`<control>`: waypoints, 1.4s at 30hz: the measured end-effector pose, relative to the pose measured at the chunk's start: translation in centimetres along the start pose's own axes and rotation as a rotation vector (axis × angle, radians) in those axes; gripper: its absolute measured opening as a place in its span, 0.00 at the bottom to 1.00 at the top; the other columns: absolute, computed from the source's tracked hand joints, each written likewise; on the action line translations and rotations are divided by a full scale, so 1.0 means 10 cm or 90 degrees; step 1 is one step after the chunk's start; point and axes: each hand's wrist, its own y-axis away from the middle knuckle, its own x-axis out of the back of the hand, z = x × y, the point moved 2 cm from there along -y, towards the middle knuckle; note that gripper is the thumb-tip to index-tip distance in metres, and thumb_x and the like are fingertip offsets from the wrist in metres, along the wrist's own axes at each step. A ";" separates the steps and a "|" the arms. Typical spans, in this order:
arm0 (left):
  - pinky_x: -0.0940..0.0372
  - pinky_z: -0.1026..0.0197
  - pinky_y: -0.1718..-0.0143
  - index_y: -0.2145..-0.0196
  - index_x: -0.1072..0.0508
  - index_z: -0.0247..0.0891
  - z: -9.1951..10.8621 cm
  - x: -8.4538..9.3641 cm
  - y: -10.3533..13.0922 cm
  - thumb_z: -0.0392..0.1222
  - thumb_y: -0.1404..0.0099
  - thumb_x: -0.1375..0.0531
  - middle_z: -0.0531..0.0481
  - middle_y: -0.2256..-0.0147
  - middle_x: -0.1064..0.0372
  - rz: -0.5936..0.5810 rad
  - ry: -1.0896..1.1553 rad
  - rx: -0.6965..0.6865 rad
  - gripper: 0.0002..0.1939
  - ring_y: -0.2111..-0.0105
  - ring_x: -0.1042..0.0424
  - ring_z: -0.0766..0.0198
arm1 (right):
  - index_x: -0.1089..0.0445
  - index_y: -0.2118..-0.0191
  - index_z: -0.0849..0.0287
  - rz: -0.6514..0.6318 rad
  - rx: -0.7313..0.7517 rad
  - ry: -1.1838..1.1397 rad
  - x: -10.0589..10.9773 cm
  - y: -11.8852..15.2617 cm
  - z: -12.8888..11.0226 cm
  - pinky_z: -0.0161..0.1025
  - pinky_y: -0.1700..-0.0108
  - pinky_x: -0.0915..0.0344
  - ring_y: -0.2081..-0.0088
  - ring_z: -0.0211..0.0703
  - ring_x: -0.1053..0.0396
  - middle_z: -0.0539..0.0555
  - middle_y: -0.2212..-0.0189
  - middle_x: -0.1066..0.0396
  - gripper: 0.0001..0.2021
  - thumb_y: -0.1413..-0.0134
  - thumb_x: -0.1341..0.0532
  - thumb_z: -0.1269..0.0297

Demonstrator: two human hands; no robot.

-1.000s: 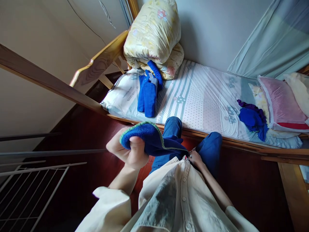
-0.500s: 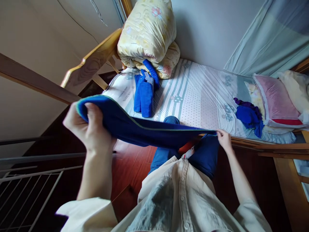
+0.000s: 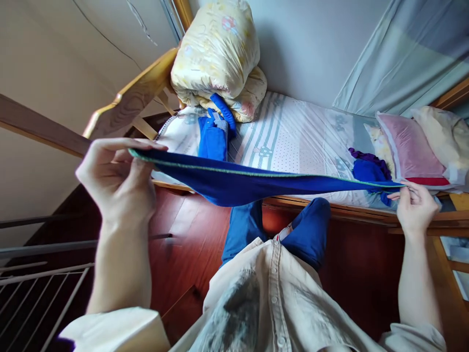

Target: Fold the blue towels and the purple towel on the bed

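Observation:
A blue cloth [image 3: 242, 186] with a green stitched edge is stretched almost level in front of me, sagging at its lower side. My left hand [image 3: 120, 178] pinches its left end between thumb and fingers. At the far right end, my right hand [image 3: 416, 203] grips the opposite corner with its fingertips. Beyond the cloth, a folded blue fabric bundle [image 3: 214, 139] lies on the bed, its lower part hidden behind the cloth. A crumpled blue and purple garment [image 3: 370, 166] rests by the pillows, partly covered by my stretched cloth.
The bed [image 3: 289, 132] has a patterned white and green sheet. A rolled yellow quilt [image 3: 216, 49] stands against the wooden headboard [image 3: 128, 98]. Pillows, one of them a pink pillow [image 3: 414, 146], lie on the right. A white metal rack [image 3: 47, 293] is at lower left.
My right hand has moved out to the right, pulling the cloth longer and tauter. My left hand has shifted slightly left, its fingers now flatter over the cloth's end.

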 end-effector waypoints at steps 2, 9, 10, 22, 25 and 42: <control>0.35 0.62 0.77 0.77 0.26 0.39 0.10 0.08 0.06 0.67 0.62 0.24 0.50 0.78 0.28 -0.076 -0.073 0.005 0.30 0.78 0.32 0.65 | 0.24 0.62 0.57 -0.019 0.016 0.011 0.17 0.03 -0.01 0.45 0.70 0.24 0.77 0.49 0.22 0.56 0.76 0.25 0.18 0.43 0.36 0.45; 0.45 0.63 0.92 0.78 0.19 0.43 0.21 0.18 0.17 0.50 0.60 0.27 0.54 0.87 0.34 -0.222 -0.200 0.071 0.12 0.91 0.41 0.65 | 0.21 0.65 0.53 -0.052 0.043 0.142 0.59 0.01 0.17 0.52 0.63 0.22 0.71 0.56 0.19 0.60 0.73 0.20 0.18 0.42 0.37 0.43; 0.46 0.63 0.93 0.79 0.19 0.43 0.18 0.16 0.17 0.51 0.61 0.26 0.54 0.88 0.36 -0.225 -0.194 0.100 0.13 0.92 0.42 0.65 | 0.21 0.65 0.53 -0.056 0.029 0.137 0.61 -0.01 0.22 0.52 0.63 0.22 0.71 0.55 0.19 0.60 0.73 0.20 0.18 0.42 0.37 0.42; 0.29 0.60 0.84 0.71 0.25 0.33 -1.19 -0.85 0.10 0.63 0.57 0.22 0.51 0.80 0.29 -0.401 -0.089 0.371 0.31 0.83 0.27 0.62 | 0.21 0.65 0.65 -0.320 -0.229 0.155 -0.35 -0.71 0.60 0.33 0.64 0.33 0.76 0.34 0.25 0.51 0.78 0.24 0.08 0.43 0.36 0.81; 0.26 0.62 0.75 0.68 0.27 0.33 -1.48 -1.24 -0.13 0.58 0.50 0.23 0.54 0.75 0.28 -0.336 -0.062 0.366 0.27 0.77 0.25 0.66 | 0.22 0.64 0.68 -0.316 -0.170 0.179 -0.69 -1.02 0.55 0.32 0.63 0.36 0.76 0.32 0.27 0.50 0.79 0.25 0.05 0.41 0.36 0.80; 0.21 0.50 0.52 0.59 0.20 0.30 -2.23 -1.62 -0.42 0.56 0.40 0.30 0.43 0.63 0.19 -0.307 -0.048 0.132 0.24 0.63 0.18 0.59 | 0.22 0.56 0.62 -0.149 0.032 0.158 -1.47 -1.10 1.23 0.44 0.50 0.25 0.55 0.50 0.21 0.65 0.55 0.20 0.09 0.37 0.41 0.73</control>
